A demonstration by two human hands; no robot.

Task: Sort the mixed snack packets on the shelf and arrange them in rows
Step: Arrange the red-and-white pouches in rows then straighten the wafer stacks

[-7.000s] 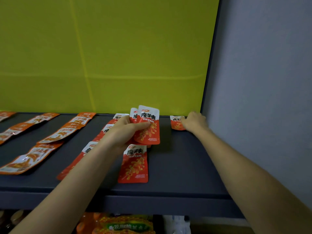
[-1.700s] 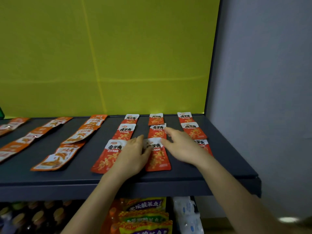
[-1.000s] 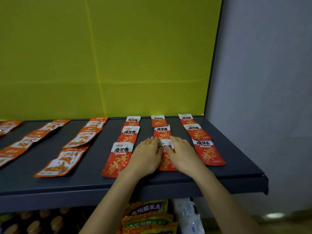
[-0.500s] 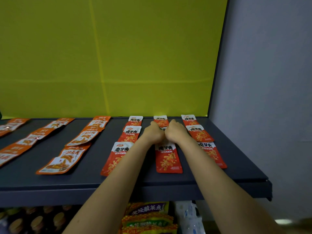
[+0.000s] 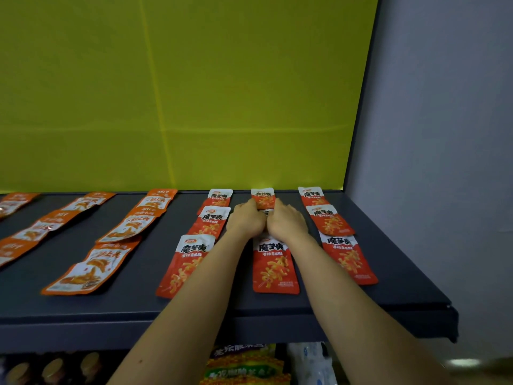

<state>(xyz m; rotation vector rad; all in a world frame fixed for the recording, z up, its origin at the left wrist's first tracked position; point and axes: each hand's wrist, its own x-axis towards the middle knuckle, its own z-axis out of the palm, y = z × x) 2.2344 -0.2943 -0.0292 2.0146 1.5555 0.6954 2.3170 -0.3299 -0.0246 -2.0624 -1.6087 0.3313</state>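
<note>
Red snack packets lie in three columns at the right end of the dark shelf (image 5: 133,304). In the middle column, the front red packet (image 5: 274,268) lies flat and the far red packet (image 5: 262,198) sits by the back panel. The middle packet (image 5: 265,213) is almost hidden under my hands. My left hand (image 5: 245,220) and my right hand (image 5: 287,223) lie side by side on it with curled fingers, and their fingertips touch the far packet's lower corners. Orange packets (image 5: 126,226) lie in columns to the left.
A yellow back panel (image 5: 194,107) closes the shelf behind, and a grey wall (image 5: 444,134) stands on the right. Below the shelf are jars (image 5: 52,369) and bagged snacks (image 5: 244,365). Bare shelf strips run between the columns.
The stack of red packets my left hand held now lies in three columns. In the last second both hands moved from the middle column's front packet back to the middle packet.
</note>
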